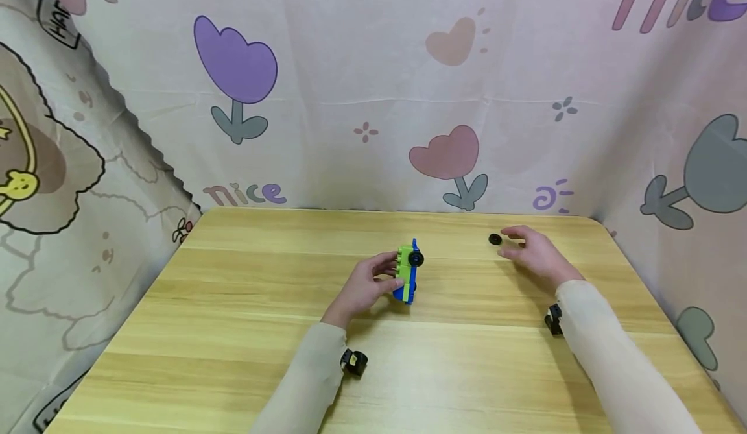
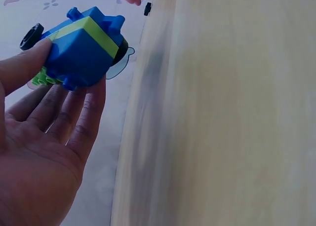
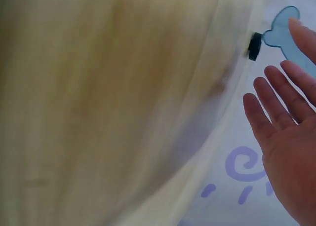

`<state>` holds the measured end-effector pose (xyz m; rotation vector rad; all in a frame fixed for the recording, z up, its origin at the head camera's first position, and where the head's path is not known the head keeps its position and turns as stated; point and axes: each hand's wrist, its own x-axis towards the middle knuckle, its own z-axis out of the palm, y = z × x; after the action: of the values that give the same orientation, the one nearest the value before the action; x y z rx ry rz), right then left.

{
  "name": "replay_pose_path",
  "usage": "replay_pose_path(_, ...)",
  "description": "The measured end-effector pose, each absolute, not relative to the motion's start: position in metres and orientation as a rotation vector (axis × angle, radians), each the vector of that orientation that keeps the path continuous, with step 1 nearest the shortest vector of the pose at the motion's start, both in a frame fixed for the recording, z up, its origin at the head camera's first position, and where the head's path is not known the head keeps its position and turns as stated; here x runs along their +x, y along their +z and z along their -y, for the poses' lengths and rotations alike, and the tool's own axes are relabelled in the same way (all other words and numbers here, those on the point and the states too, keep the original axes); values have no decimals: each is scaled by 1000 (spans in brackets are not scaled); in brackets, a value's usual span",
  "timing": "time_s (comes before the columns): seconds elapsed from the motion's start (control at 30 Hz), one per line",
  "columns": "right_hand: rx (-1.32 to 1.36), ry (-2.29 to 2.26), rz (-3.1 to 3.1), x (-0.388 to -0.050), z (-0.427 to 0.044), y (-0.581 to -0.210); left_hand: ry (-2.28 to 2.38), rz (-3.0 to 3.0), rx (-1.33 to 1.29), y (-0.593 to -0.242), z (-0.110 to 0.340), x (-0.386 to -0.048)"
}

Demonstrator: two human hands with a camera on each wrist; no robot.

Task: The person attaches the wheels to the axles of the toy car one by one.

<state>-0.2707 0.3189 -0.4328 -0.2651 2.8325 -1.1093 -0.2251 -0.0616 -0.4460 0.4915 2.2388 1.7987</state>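
Note:
A blue and lime-green toy car (image 1: 406,277) built of blocks is held in my left hand (image 1: 363,286), above the wooden table. In the left wrist view, the thumb presses one side of the car (image 2: 81,53) and the fingers support it from the other. Black wheels (image 1: 416,259) show on the car; part of its body is hidden by the hand. Further right, a loose black wheel (image 1: 495,239) lies near the table's back edge. Just beside it hovers my right hand (image 1: 538,255), fingers extended. The right wrist view shows a gap between those fingers and the wheel (image 3: 254,47).
The wooden table (image 1: 233,317) reaches back to a printed cloth backdrop (image 1: 332,51), with more cloth at both sides. A small black device (image 1: 354,362) is strapped to the left wrist and another (image 1: 553,320) to the right.

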Motion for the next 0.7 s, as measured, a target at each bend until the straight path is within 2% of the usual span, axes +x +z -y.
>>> replay_pose_path(0.33, -314, -979, -2865, -293, -319, -438, 1787, -2245, 495, -448, 61, -226)
replay_pose_path(0.7, -248, -888, -2863, -309, -315, -440, 1778, -2235, 493, -447, 57, -226)
